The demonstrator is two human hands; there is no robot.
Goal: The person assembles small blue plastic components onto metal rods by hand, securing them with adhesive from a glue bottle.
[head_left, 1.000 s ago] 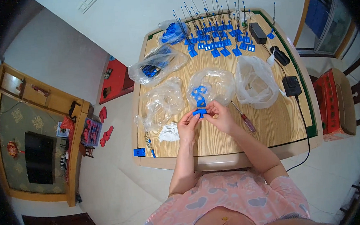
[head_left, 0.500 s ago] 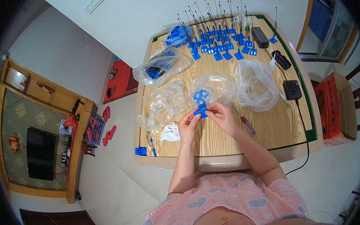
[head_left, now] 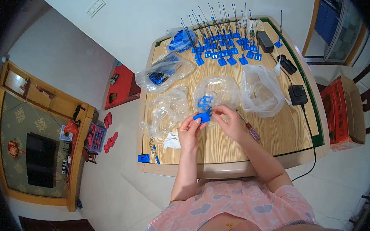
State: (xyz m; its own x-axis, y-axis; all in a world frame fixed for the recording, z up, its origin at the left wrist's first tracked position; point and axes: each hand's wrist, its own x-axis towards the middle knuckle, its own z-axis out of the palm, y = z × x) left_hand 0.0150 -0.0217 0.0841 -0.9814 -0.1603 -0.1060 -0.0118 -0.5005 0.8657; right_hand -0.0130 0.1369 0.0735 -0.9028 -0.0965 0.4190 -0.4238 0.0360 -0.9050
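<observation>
My left hand (head_left: pixel 189 131) pinches a flat blue plastic plate (head_left: pixel 201 117) between thumb and fingers, above the near middle of the table. Close to the plate's right edge, my right hand (head_left: pixel 231 124) has its thumb and forefinger drawn together; what lies between them is too small to make out. Just beyond both hands, several blue plastic pieces with holes (head_left: pixel 204 101) lie at the mouth of a clear plastic bag (head_left: pixel 223 87). A screwdriver (head_left: pixel 252 131) with a dark red translucent handle rests right of my right hand.
Many blue bases with upright springs and rods (head_left: pixel 221 52) stand at the far side. Bags of blue parts (head_left: pixel 165 72) lie far left, and a whitish bag (head_left: pixel 262 91) right. A black box (head_left: pixel 297 94) with a cable sits near the right edge. Crumpled white tissue (head_left: pixel 171 140) lies left.
The blue plate has tilted and shifted slightly left in my left hand, showing more of its broad face. My right fingers have moved from gripping its edge to just beside it.
</observation>
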